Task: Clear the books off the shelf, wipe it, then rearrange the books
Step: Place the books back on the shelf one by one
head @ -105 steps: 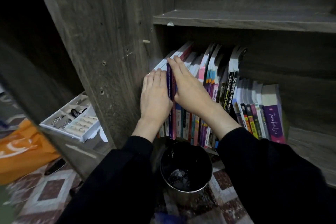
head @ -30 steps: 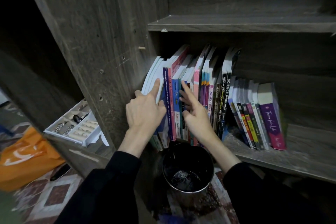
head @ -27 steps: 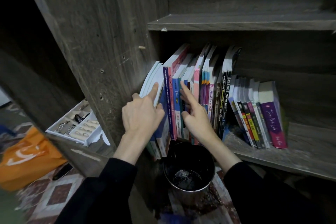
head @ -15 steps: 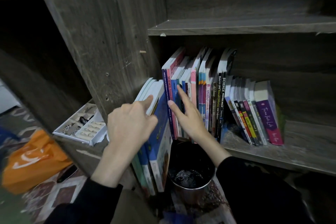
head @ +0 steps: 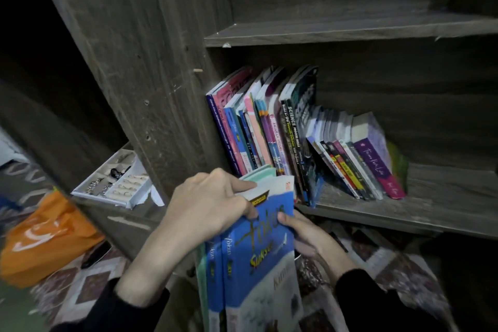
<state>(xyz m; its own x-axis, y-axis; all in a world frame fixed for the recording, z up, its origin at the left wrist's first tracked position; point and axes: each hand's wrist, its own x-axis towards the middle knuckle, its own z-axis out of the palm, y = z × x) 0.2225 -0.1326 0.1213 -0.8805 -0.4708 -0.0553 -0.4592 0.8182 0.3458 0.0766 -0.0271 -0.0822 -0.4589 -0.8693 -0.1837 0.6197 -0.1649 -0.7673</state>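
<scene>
I had just pulled the blue books (head: 258, 264) clear of the shelf (head: 404, 213), left hand (head: 204, 207) clamped over their tops, right hand (head: 307, 234) pinching the cover, leaving the remaining row (head: 269, 137) yet to clear.

Down on my left I see a white tray (head: 129, 201) on a wood ledge (head: 126, 219), near its front edge. Small shiny bits (head: 94, 186) lie in its little boxes. An orange bag (head: 45, 237) sits on the patterned floor (head: 80, 287) below. A thin black thing (head: 95, 255) lies just beside the bag.
</scene>
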